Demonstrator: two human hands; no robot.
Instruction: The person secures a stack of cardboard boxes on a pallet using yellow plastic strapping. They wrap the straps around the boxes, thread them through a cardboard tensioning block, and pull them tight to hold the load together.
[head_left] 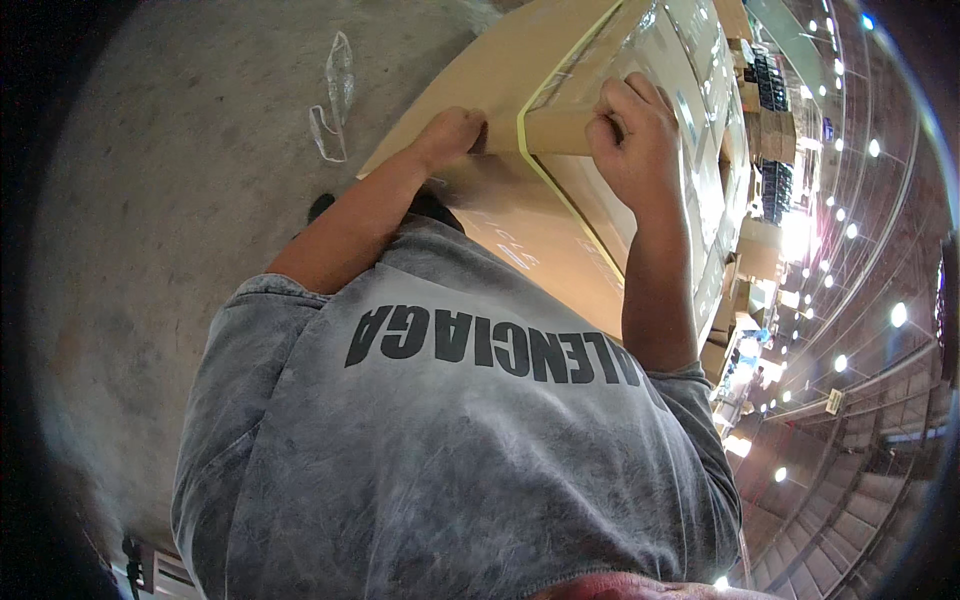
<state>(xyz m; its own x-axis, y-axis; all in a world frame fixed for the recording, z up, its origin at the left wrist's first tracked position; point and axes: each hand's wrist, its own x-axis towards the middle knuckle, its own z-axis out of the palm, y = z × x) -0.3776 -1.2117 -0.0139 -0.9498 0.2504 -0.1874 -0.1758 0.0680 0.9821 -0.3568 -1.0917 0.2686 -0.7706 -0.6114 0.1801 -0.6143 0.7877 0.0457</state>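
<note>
Opens in warm tan across the cardboard carton (500,70), flashes pale yellow along the strip (521,130), then slides to plain light tan on the wide band (558,132)! Picks up white in the printed marks (512,257). Goes mottled, cloudy grey over the shirt (420,450), with near-black lettering (450,335). Turns dull grey with darker blotches on the floor (180,200). Gleams clear and whitish in the plastic film (340,80), and blazes white in the lamps (898,315), against dark brown on the roof (840,510).
</note>
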